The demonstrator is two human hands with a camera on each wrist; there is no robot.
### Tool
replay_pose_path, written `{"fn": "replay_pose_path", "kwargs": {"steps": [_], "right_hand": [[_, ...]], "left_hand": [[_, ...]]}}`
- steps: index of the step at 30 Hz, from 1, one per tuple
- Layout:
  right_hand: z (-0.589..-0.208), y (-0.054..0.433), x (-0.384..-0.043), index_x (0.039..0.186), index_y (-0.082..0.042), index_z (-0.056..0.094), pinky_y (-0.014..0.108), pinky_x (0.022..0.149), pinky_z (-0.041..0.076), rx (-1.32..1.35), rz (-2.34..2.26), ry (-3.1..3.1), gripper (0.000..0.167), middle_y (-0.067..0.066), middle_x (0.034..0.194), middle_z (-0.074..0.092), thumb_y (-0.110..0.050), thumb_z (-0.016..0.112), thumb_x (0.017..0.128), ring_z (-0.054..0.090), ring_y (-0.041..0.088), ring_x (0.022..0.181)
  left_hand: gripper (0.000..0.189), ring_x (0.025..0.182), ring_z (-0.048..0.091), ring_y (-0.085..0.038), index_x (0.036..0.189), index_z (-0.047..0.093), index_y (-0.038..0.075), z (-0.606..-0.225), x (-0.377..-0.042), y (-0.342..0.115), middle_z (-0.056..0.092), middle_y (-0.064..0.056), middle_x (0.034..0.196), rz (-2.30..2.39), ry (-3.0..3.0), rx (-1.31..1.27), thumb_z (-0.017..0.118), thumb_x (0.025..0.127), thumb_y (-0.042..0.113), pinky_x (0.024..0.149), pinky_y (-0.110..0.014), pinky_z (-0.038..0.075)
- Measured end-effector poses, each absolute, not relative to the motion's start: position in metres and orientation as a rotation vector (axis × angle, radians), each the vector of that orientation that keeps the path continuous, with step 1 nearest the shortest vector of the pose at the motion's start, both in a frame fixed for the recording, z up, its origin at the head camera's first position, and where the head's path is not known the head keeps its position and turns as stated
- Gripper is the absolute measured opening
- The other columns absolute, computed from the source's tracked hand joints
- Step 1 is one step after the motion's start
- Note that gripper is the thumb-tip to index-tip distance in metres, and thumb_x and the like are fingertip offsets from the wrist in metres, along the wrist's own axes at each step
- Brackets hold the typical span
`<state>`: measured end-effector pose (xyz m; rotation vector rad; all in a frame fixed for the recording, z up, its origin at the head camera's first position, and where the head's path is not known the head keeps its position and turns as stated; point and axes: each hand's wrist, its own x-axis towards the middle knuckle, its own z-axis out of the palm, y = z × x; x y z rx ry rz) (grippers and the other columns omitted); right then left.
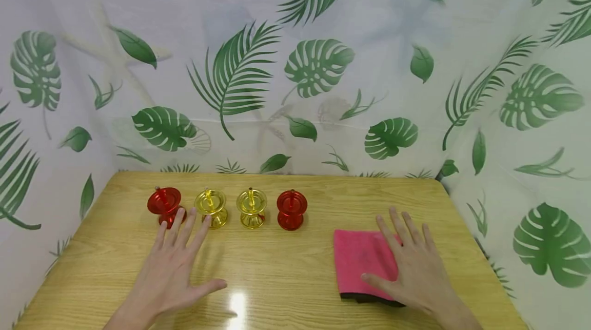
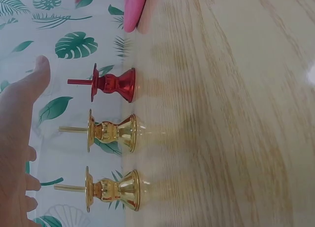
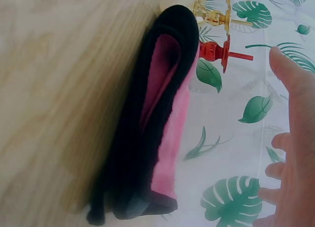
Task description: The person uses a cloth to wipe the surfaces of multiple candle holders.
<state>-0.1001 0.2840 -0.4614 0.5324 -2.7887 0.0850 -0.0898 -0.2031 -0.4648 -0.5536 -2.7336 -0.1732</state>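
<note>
A row of small metal candle holders stands upright on the wooden table. From left to right in the head view come a red candle holder (image 1: 163,200), a gold candle holder (image 1: 218,217), another gold candle holder (image 1: 252,217) and a second red candle holder (image 1: 291,219). Each has a dish, a flared foot and a thin upright stem. My left hand (image 1: 171,273) is raised with fingers spread, its fingertips overlapping the left red and gold holders. A folded pink cloth (image 1: 360,260) with black edging lies under my right hand (image 1: 420,271), also raised and spread. Both hands hold nothing.
The wooden table (image 1: 277,284) has its back edge against a white curtain (image 1: 258,150) printed with green leaves. The curtain also rises along the left and right sides. Light glares off the table's front middle.
</note>
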Motion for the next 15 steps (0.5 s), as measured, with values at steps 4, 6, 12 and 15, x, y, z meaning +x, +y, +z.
{"fn": "replay_pose_path", "kwargs": {"steps": [4, 6, 12, 15], "right_hand": [[-0.4598, 0.2836, -0.1012, 0.171, -0.022, 0.017, 0.072, 0.121, 0.027, 0.537, 0.082, -2.785, 0.121, 0.014, 0.178, 0.018, -0.086, 0.063, 0.079, 0.027, 0.043, 0.159], [-0.4599, 0.2837, -0.1019, 0.171, -0.022, 0.017, 0.071, 0.124, 0.022, 0.543, 0.078, -2.782, 0.121, 0.013, 0.178, 0.017, -0.086, 0.063, 0.08, 0.024, 0.041, 0.161], [-0.4626, 0.2826, -0.1025, 0.171, -0.021, 0.017, 0.053, 0.135, -0.008, 0.568, 0.069, -2.752, 0.119, 0.013, 0.178, 0.017, -0.086, 0.061, 0.081, 0.027, 0.042, 0.159], [-0.4631, 0.2819, -0.1024, 0.17, -0.021, 0.018, 0.06, 0.135, 0.004, 0.568, 0.073, -2.742, 0.118, 0.012, 0.178, 0.018, -0.087, 0.06, 0.081, 0.03, 0.043, 0.156]], "left_hand": [[0.121, 0.156, 0.032, -0.05, 0.166, 0.031, 0.012, -0.4646, -0.089, -0.2032, 0.032, -0.027, 0.17, -0.175, -2.732, -0.545, 0.066, 0.075, 0.085, 0.128, -0.03, -0.025], [0.123, 0.155, 0.033, -0.05, 0.167, 0.029, 0.014, -0.4644, -0.0884, -0.2031, 0.032, -0.026, 0.17, -0.17, -2.736, -0.537, 0.07, 0.074, 0.083, 0.128, -0.03, -0.025], [0.126, 0.156, 0.034, -0.049, 0.169, 0.022, 0.017, -0.4634, -0.0864, -0.2044, 0.033, -0.026, 0.17, -0.15, -2.741, -0.525, 0.071, 0.073, 0.081, 0.128, -0.03, -0.025], [0.125, 0.156, 0.033, -0.048, 0.169, 0.022, 0.016, -0.4626, -0.0851, -0.2053, 0.032, -0.026, 0.17, -0.153, -2.756, -0.517, 0.071, 0.074, 0.081, 0.129, -0.032, -0.023]]}}
